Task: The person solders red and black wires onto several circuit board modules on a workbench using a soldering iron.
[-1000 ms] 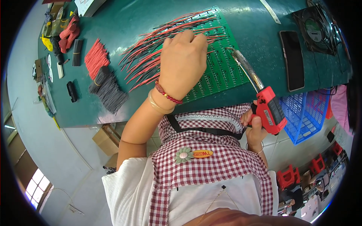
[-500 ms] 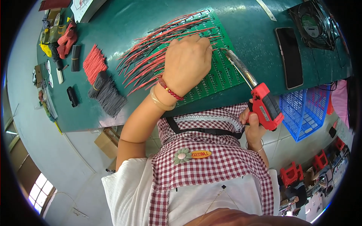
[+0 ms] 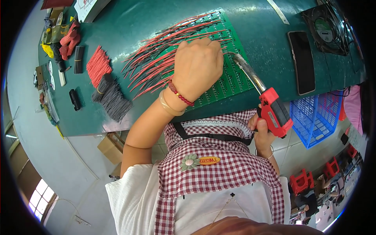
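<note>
My left hand is closed in a loose fist over a green circuit board panel. Its fingertips point down and away, so what they pinch is hidden. Rows of red and black wires stick out leftward from the panel, some passing under this hand. In my right hand is a red and black soldering gun, gripped by its handle near the table's front edge. Its metal barrel slants up and left, and the thin bent tip is close beside the left hand's knuckles, above the board.
On the green table lie a red wire bundle and a dark grey wire bundle. A phone and a black fan are at the right. A blue plastic crate stands below the table's right edge.
My left hand has shifted slightly right. The soldering gun's handle has dipped a little, and its thin tip now shows more clearly beside the left hand.
</note>
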Demonstrator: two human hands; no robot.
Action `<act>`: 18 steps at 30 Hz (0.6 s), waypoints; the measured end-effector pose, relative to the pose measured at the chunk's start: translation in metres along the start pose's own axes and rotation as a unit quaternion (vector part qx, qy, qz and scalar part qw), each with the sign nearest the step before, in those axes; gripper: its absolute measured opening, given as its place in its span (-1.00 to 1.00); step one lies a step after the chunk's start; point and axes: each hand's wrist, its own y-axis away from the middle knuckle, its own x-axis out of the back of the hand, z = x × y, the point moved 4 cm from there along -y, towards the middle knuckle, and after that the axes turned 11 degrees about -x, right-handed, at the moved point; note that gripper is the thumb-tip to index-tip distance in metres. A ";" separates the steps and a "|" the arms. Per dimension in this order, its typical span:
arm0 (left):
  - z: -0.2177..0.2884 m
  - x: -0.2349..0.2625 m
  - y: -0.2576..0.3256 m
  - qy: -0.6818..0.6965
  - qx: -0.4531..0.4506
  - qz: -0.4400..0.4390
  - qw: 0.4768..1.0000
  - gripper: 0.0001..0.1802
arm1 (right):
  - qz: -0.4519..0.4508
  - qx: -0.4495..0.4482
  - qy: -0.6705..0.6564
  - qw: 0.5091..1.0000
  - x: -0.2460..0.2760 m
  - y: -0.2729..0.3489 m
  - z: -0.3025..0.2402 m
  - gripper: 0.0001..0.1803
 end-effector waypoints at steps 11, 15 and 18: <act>-0.004 0.006 -0.004 -0.027 0.012 -0.016 0.999 -0.81 | -0.012 -0.002 -0.031 0.999 -0.005 -0.009 -0.007 -0.44; 0.002 0.005 -0.008 -0.050 0.022 -0.047 0.997 -0.83 | 0.058 -0.057 -0.059 0.995 0.007 0.007 0.004 -0.47; 0.005 0.005 -0.003 -0.030 0.018 -0.018 0.999 -0.85 | 0.045 -0.031 -0.066 0.996 0.007 0.004 0.001 -0.49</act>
